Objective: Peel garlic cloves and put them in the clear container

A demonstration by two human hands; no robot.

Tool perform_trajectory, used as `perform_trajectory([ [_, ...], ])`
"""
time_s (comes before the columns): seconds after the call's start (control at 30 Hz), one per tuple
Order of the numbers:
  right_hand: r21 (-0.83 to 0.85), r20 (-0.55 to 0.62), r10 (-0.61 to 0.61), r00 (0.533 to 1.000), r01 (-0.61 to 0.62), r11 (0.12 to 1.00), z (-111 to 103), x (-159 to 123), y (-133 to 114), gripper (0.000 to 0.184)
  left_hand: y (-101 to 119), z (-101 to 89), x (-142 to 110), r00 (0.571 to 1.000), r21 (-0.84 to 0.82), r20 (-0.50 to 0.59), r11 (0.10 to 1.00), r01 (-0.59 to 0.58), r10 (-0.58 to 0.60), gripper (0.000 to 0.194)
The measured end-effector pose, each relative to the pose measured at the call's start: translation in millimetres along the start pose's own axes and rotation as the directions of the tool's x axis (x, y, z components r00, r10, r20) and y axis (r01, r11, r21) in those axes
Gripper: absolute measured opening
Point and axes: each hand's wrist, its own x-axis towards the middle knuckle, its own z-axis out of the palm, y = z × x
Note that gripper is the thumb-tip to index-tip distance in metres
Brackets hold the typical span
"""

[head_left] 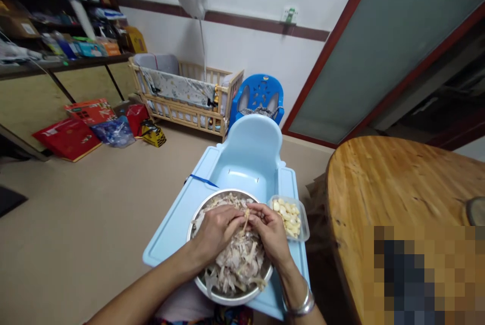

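A metal bowl (192,211) is heaped with papery whitish garlic skins and dry stalks (237,264). Above the heap, my left hand (220,224) and my right hand (269,229) meet with fingertips pinched around a small tan piece of garlic (246,218). Part of that piece is covered by the fingers. Just right of my right hand, a clear plastic container (304,224) holds several peeled garlic cloves (288,214). Bowl and container both rest on the tray of a light blue child's chair (174,229).
A round-edged wooden table (397,178) stands close on the right. Beyond the chair are a blue plastic seat (261,92) and a wooden crib (182,107). Red bags (70,138) lie on the floor at left, below loaded shelves (56,62).
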Motion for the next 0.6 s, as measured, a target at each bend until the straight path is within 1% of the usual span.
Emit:
perform_trajectory([
  [0.07, -0.023, 0.005, 0.01, 1.0, -0.01, 1.0, -0.5, 0.1, 1.2, 0.028, -0.5, -1.2, 0.1, 1.0, -0.019, 0.006, 1.0, 0.024, -0.024, 0.017],
  [0.13, -0.047, 0.002, 0.006, 1.0, -0.006, 0.999, -1.0, 0.3, 2.2, 0.031, -0.9, -2.7, 0.5, 0.999, -0.042, 0.021, 0.998, 0.041, -0.04, 0.018],
  [0.23, -0.076, -0.006, -0.012, 1.0, 0.012, 0.997, -1.9, 0.5, 4.2, 0.03, -2.0, -4.2, 1.4, 0.998, -0.066, 0.045, 0.997, 0.049, -0.046, 0.018],
  [0.37, -0.12, -0.033, -0.041, 0.999, 0.037, 0.992, -3.9, 0.0, 7.8, 0.028, -3.2, -4.0, 1.7, 0.997, -0.038, 0.07, 0.998, 0.044, -0.041, 0.018],
  [0.5, -0.16, -0.06, -0.07, 0.996, 0.06, 0.985, -5.1, -1.3, 9.4, 0.024, -1.5, -2.0, -1.1, 0.998, -0.002, 0.061, 1.0, 0.02, -0.02, 0.017],
  [0.6, -0.191, -0.076, -0.092, 0.993, 0.076, 0.979, -4.9, -2.0, 8.9, 0.02, -0.2, 2.8, -4.5, 0.999, 0.027, 0.037, 1.0, -0.003, 0.002, 0.021],
])
